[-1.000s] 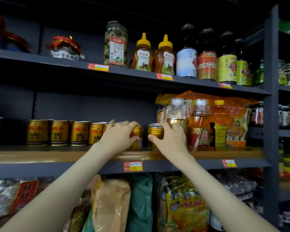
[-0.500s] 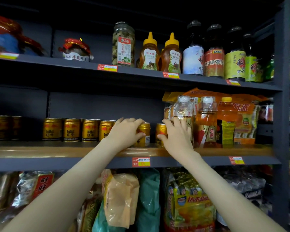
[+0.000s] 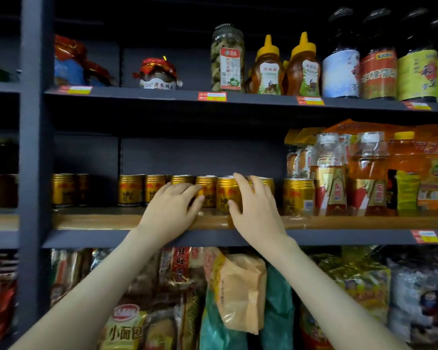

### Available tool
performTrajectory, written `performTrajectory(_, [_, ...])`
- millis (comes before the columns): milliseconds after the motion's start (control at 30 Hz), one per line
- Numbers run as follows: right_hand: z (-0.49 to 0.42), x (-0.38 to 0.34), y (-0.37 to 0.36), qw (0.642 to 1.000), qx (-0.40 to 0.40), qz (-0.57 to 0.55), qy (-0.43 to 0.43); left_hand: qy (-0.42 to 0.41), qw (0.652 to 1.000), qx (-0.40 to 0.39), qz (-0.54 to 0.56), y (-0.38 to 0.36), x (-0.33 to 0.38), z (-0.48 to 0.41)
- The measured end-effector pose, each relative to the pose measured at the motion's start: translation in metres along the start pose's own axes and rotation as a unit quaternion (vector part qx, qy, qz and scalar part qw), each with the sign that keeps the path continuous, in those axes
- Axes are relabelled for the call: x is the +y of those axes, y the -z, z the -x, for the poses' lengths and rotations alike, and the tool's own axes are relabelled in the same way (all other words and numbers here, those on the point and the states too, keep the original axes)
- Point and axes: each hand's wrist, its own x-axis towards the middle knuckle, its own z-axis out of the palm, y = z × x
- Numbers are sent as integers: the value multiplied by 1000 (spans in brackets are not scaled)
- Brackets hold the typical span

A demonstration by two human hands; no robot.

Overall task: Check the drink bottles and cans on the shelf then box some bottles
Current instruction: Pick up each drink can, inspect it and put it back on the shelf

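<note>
Both hands work the row of gold cans (image 3: pixel 134 190) on the middle shelf (image 3: pixel 99 221). The left hand (image 3: pixel 171 210) is curled over a gold can (image 3: pixel 182 180), thumb in front. The right hand (image 3: pixel 254 208) wraps a neighbouring can (image 3: pixel 269 185), mostly hidden behind its palm. A free can (image 3: pixel 224 195) stands between the two grips. To check well, turn each can label-forward, lifting it little, so the packed neighbours don't topple. The drink bottles (image 3: pixel 330 173) for boxing stand right of the right hand, beyond an end can (image 3: pixel 299 195), untouched.
</note>
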Motion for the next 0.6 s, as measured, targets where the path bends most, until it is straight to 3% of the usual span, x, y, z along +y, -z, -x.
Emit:
performTrajectory(233, [-10, -4, -4, 996, 23, 71, -49, -45, 999, -2, 13, 7, -8, 3])
performTrajectory(333, [-9, 19, 19, 975, 55, 171, -130, -75, 996, 5, 38, 9, 2, -7])
performTrajectory(400, [-7, 36, 33, 954, 22, 227, -197, -89, 994, 1, 56, 6, 12, -13])
performTrajectory(500, [-4, 49, 41, 957, -44, 153, -242, -107, 991, -10, 74, -3, 31, -21])
performTrajectory(600, [-3, 49, 43, 973, -22, 92, -213, -115, 988, -12, 98, -9, 51, -26])
